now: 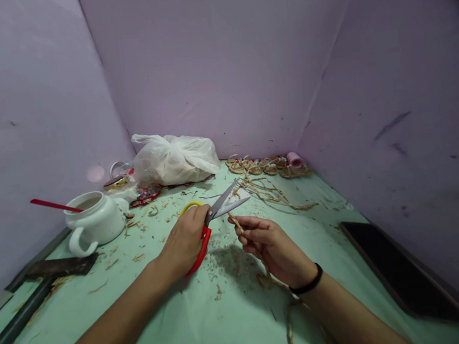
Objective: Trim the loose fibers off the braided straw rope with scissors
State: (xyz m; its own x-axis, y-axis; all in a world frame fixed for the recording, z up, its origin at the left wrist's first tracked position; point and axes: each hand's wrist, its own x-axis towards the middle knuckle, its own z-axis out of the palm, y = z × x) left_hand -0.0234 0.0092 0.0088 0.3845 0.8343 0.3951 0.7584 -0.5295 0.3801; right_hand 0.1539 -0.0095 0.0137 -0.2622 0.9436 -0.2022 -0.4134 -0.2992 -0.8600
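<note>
My left hand (188, 240) is closed round the red and yellow handles of a pair of scissors (221, 204). The blades stand apart and point up and to the right. In my right hand (269, 244) a braided straw cord (236, 222) is pinched between thumb and fingers, its short end sticking up just below the lower blade. The rest of the cord hangs under my right wrist and loops toward the near edge. Beyond the blade tips lie loose straw strands (274, 193).
A white mug-like pot (98, 220) with a red stick and a hammer-like tool (56, 267) are at left. A tied white plastic bag (175, 158), woven straw pieces (269, 167) and a pink spool (294, 159) stand behind. A black phone-like slab (401, 271) lies right. Straw scraps litter the green surface.
</note>
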